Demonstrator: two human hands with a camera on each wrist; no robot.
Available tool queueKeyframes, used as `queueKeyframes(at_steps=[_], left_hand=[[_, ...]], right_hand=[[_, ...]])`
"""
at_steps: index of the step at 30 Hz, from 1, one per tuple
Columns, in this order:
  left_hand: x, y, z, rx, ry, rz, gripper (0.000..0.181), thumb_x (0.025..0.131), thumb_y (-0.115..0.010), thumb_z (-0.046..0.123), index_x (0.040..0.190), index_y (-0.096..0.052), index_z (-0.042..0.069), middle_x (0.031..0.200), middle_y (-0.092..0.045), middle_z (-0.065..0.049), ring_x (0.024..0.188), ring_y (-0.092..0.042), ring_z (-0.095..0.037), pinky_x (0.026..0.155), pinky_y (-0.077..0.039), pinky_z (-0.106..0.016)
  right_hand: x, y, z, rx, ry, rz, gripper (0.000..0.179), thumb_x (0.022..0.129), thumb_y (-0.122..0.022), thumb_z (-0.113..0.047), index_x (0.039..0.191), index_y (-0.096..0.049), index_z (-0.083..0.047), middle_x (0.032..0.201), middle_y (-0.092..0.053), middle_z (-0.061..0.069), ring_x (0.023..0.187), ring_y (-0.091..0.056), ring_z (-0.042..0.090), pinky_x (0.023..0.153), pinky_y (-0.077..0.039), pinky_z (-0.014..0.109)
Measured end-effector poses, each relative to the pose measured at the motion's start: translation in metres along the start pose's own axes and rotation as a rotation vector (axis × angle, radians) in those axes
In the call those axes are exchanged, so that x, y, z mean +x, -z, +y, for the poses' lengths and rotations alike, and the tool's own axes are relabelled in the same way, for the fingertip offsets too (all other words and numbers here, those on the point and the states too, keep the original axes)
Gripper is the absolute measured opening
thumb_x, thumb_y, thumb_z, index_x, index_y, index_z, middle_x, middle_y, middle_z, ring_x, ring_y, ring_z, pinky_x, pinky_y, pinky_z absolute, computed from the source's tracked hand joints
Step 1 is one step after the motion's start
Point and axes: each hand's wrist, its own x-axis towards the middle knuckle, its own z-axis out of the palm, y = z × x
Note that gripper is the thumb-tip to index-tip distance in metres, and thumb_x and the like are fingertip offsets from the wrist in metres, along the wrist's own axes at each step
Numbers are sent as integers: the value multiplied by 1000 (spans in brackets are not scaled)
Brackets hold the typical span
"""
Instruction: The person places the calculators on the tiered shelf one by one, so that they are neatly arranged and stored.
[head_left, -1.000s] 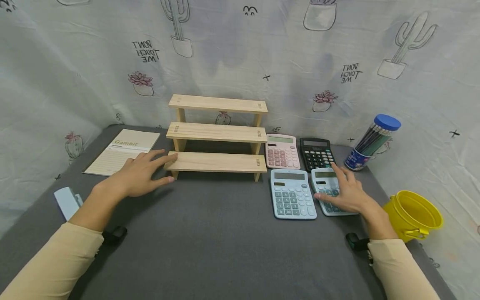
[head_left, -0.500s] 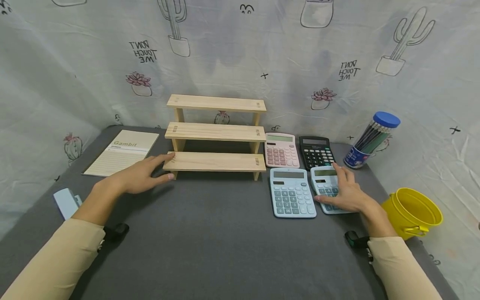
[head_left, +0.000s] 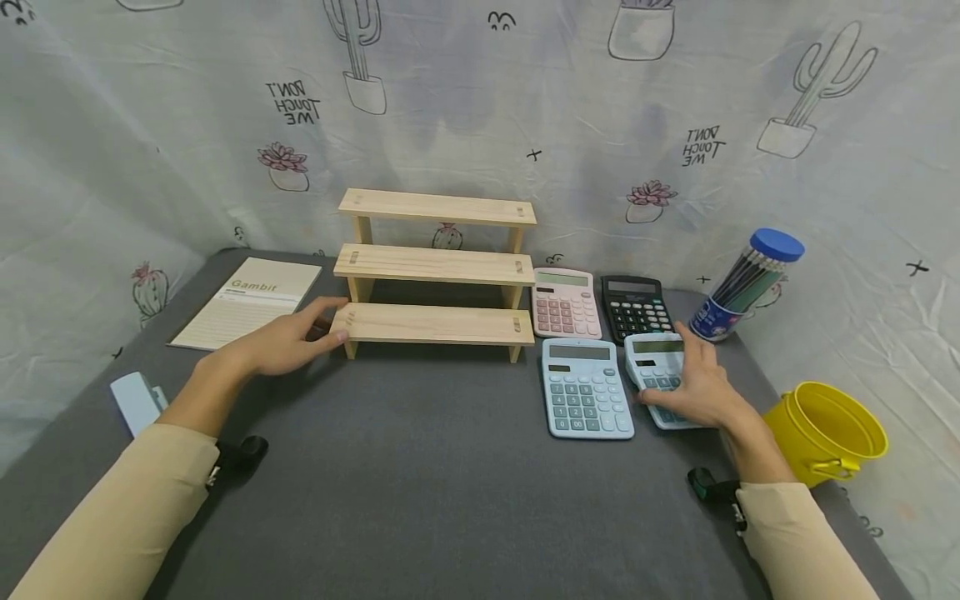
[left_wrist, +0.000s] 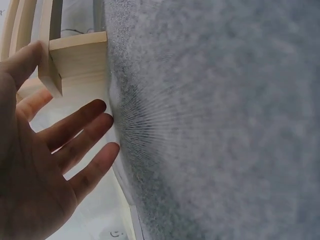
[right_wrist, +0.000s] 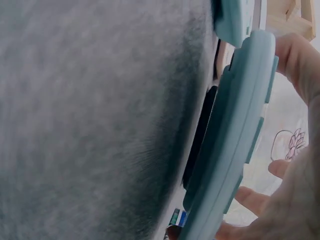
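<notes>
A three-step wooden shelf stand (head_left: pixel 442 323) stands at the back middle of the table. At the left end of its lowest board, my left hand (head_left: pixel 277 342) pinches the corner between thumb and forefinger. The other fingers are spread below the board in the left wrist view. My right hand (head_left: pixel 697 387) holds the right-hand light blue calculator (head_left: pixel 655 347), thumb on its left side and fingertips round its right side. This calculator (right_wrist: pixel 240 125) looks slightly raised in the right wrist view. A second light blue calculator (head_left: pixel 588 392) lies just left of it.
Behind are a pink calculator (head_left: pixel 565 304) and a black calculator (head_left: pixel 636 304). A blue-lidded tub of pencils (head_left: pixel 742 287) leans at the back right. A yellow bucket (head_left: pixel 832 425) is at the right edge. A notepad (head_left: pixel 247 304) and a light blue object (head_left: pixel 137 400) lie left.
My right hand has closed round the calculator, which has shifted slightly right. My left thumb and forefinger have moved to either side of the shelf's end.
</notes>
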Motion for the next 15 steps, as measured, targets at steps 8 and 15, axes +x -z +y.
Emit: queueKeyframes(at_steps=[8,15], left_hand=[[7,3,-7,-126,2,-20,71,106,-57,43,160,-21,13,142,-53,-29,131,-54,-45,97,-48,-58],[12,7,-17,-192,12,-38,71,104,-63,37,158,-23,14,136,-56,-27,127,-55,-42,93,-49,-50]], right_hand=[[-2,3,-10,51,46,85,128,81,-84,-45,164,6,-9,157,-5,41,132,-23,69,99,-27,83],[-1,10,-30,65,94,156,126,78,-86,-41,165,0,-11,160,-6,38,136,-20,67,101,-25,83]])
